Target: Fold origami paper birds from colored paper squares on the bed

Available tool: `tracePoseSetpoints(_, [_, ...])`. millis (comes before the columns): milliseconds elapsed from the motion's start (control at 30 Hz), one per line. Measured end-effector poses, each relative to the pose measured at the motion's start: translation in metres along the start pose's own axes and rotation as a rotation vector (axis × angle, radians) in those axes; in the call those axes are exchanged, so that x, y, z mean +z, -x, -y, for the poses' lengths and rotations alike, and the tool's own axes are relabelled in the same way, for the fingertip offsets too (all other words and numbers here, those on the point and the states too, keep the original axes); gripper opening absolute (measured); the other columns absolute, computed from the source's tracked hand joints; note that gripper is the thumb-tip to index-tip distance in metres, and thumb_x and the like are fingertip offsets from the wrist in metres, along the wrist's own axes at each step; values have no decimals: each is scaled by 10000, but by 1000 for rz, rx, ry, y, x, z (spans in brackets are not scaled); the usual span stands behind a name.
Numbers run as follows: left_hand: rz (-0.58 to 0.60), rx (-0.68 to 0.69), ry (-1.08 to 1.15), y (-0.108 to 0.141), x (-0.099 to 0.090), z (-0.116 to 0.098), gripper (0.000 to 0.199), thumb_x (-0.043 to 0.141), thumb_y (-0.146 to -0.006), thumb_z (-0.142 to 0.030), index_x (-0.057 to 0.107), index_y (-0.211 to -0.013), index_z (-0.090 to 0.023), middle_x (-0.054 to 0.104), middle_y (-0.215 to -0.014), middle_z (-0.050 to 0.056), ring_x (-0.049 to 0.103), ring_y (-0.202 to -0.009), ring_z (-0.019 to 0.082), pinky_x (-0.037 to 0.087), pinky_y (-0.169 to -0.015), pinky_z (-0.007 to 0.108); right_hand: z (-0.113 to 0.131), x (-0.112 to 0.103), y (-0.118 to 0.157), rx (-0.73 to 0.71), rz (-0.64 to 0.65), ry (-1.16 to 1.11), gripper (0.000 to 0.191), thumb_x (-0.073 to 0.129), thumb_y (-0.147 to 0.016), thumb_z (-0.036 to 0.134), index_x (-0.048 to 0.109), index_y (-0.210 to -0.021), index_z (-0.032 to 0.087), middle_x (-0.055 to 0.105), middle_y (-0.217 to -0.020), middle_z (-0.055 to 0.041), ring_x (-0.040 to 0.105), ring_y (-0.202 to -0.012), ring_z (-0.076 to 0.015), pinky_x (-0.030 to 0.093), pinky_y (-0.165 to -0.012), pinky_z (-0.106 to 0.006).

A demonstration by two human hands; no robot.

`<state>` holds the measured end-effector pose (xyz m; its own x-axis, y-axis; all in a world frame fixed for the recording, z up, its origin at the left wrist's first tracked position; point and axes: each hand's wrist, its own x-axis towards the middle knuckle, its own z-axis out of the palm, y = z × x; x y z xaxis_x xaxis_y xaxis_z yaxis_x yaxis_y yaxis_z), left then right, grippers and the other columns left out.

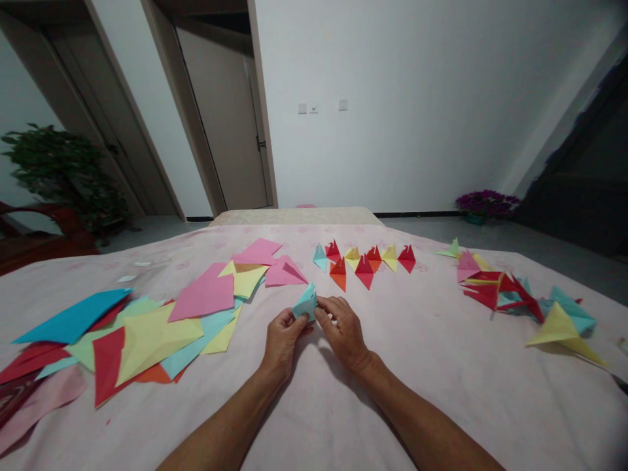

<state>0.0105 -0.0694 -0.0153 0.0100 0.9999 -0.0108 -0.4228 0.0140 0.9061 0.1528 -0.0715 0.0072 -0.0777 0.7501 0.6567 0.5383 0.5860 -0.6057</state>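
A small folded piece of light blue paper (305, 302) is held up between my two hands, over the middle of the cloth-covered table. My left hand (284, 340) pinches its lower edge with thumb and fingers. At its right side, my right hand (343, 331) has its thumb and fingertips closed on the paper. Behind my hands stand several folded paper cranes in two rows, among them a red crane (364, 270), an orange crane (338, 273), a yellow crane (390, 256) and a light blue crane (320, 257).
Loose coloured sheets, with a yellow sheet (157, 337) and a pink sheet (206, 294), spread over the left side of the table (314, 418). More folded pieces lie at the right, including a yellow one (559, 328) and a red one (520, 294).
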Motion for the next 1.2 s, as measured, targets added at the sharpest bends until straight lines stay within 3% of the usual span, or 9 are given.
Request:
tracePoseSetpoints(233, [5, 18, -121, 3, 1, 1, 271, 795, -702, -320, 697, -881, -142, 684, -777, 18, 625, -730, 137, 515, -724, 255, 0, 5, 1, 44, -64, 42, 135, 615, -887, 219, 692, -998, 213, 682, -828, -30, 566, -792, -192, 449, -701, -315])
tracePoseSetpoints(467, [40, 49, -156, 4, 2, -3, 320, 751, -751, -389, 719, -966, -154, 705, -895, 52, 631, -801, 164, 525, -765, 289, -1, 6, 1, 29, -25, -42, 134, 600, -886, 206, 717, -944, 233, 692, -847, -31, 578, -828, -190, 463, -741, -317])
tracePoseSetpoints(700, [19, 55, -178, 3, -1, 0, 314, 753, -750, -420, 733, -893, -141, 689, -804, 45, 608, -733, 156, 501, -706, 266, 0, 9, -4, 312, -65, -288, 303, 673, -783, 264, 713, -1079, 211, 659, -921, -38, 590, -762, -158, 484, -682, -288])
tracePoseSetpoints(833, [65, 79, -238, 3, -2, 1, 305, 734, -774, -418, 731, -903, -142, 678, -773, 34, 581, -693, 141, 468, -648, 236, 1, 10, -7, 503, -21, -500, 278, 701, -748, 332, 742, -971, 171, 716, -851, -53, 616, -750, -181, 490, -702, -314])
tracePoseSetpoints(1033, [103, 89, -308, 4, -2, 1, 292, 731, -773, -420, 697, -836, -136, 632, -689, 11, 533, -611, 121, 418, -570, 216, 3, 9, -7, 554, -36, -540, 209, 715, -729, 353, 745, -806, 161, 712, -780, -54, 603, -710, -181, 474, -650, -300])
tracePoseSetpoints(1200, [133, 72, -308, 6, 1, -1, 279, 751, -743, -402, 679, -773, -134, 608, -644, -5, 504, -573, 109, 394, -541, 207, 3, 8, -8, 544, -43, -531, 242, 726, -719, 367, 744, -848, 163, 703, -788, -43, 581, -693, -165, 462, -636, -285])
